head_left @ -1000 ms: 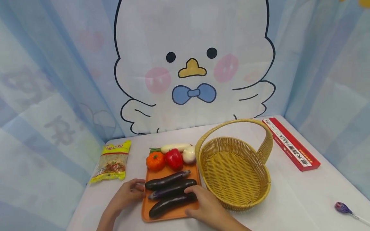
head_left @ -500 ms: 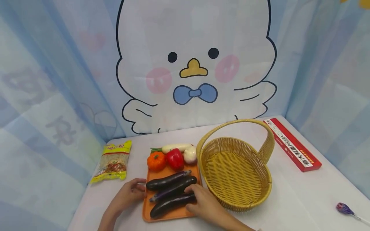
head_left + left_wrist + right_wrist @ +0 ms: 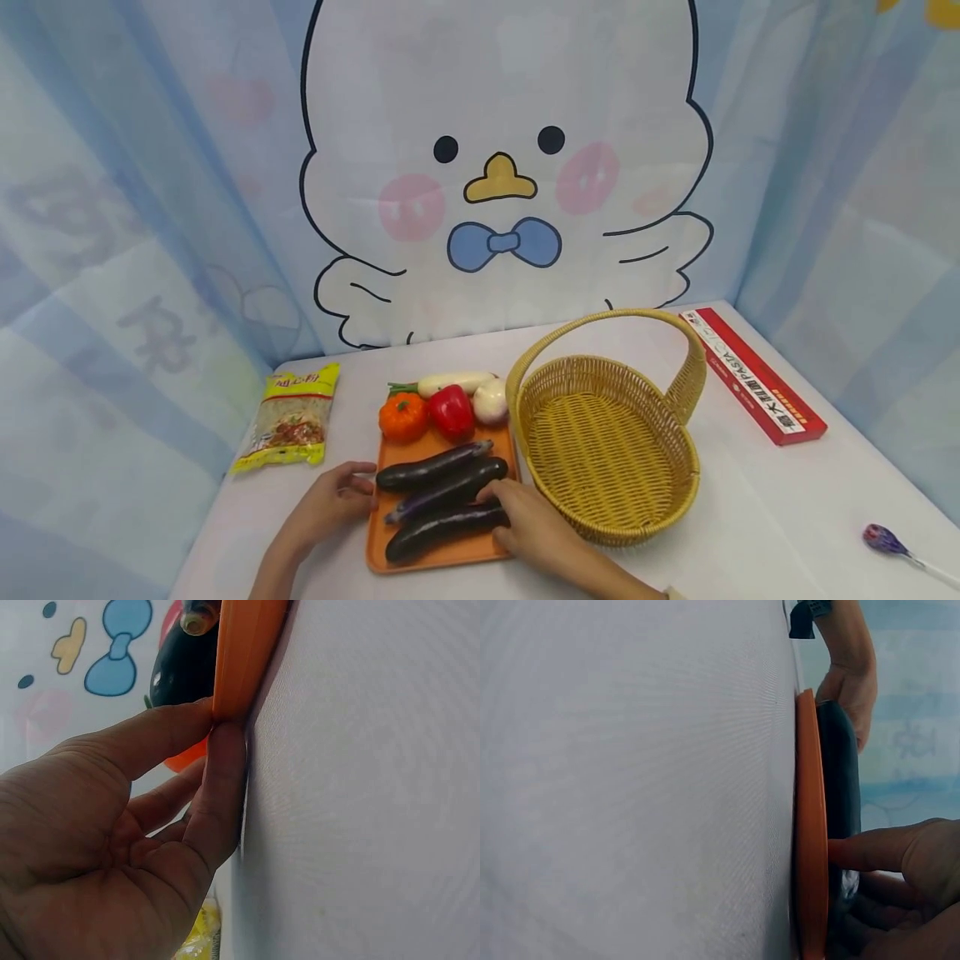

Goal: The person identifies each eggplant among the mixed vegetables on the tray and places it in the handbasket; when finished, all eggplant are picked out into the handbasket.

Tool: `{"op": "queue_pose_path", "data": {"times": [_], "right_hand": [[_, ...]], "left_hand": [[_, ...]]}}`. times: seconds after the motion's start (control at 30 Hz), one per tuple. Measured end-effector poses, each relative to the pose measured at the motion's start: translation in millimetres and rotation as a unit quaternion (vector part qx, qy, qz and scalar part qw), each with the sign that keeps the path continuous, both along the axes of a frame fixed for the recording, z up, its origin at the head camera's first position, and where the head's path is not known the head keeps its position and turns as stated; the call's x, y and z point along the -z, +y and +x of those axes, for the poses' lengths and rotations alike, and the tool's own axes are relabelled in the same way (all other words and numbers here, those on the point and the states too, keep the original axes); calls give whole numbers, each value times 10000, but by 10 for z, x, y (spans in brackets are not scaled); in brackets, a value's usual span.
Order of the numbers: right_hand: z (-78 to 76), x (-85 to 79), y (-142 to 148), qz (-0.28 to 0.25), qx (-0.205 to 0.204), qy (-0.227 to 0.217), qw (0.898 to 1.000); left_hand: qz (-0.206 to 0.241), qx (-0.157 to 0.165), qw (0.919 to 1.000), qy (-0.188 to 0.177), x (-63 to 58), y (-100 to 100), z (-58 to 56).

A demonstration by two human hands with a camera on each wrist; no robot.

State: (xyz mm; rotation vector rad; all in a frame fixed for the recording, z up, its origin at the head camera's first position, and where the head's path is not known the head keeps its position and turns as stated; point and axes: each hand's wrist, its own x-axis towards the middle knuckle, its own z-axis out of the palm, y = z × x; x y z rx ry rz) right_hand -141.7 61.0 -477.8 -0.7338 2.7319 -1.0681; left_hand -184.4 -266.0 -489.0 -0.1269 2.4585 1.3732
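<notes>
Three dark purple eggplants lie side by side on an orange tray [image 3: 472,550]: a back one [image 3: 420,475], a middle one [image 3: 450,492] and a front eggplant [image 3: 431,535]. My right hand [image 3: 536,533] grips the right end of the front eggplant, its thumb low beside the tray rim in the right wrist view. At the tray's left side, my left hand [image 3: 330,504] pinches the rim between thumb and index finger, seen up close in the left wrist view. The front eggplant's right end is hidden by my right hand.
Behind the eggplants sit an orange pumpkin [image 3: 402,417], a red bell pepper [image 3: 452,412], a white-purple turnip [image 3: 491,402] and a white radish [image 3: 456,383]. A wicker basket [image 3: 607,467] stands right of the tray. Around are a yellow food packet [image 3: 292,417], a red pasta box [image 3: 757,379] and a lollipop [image 3: 885,539].
My right thumb has closed in on the front eggplant, and the hand now holds its end. The middle eggplant's right end has shifted slightly back. My left hand stays at the tray rim.
</notes>
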Motion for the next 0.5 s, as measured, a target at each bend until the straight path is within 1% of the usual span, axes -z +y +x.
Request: {"op": "queue_pose_path", "data": {"times": [0.2,0.5], "right_hand": [[-4,11,1,23,-56,-91,9999],[-26,-5,-10,-2,11,-125,9999]], "left_hand": [[41,-28,10000,-50,39,-12,12],[85,43,9999,-39,16,-18,-11]]}}
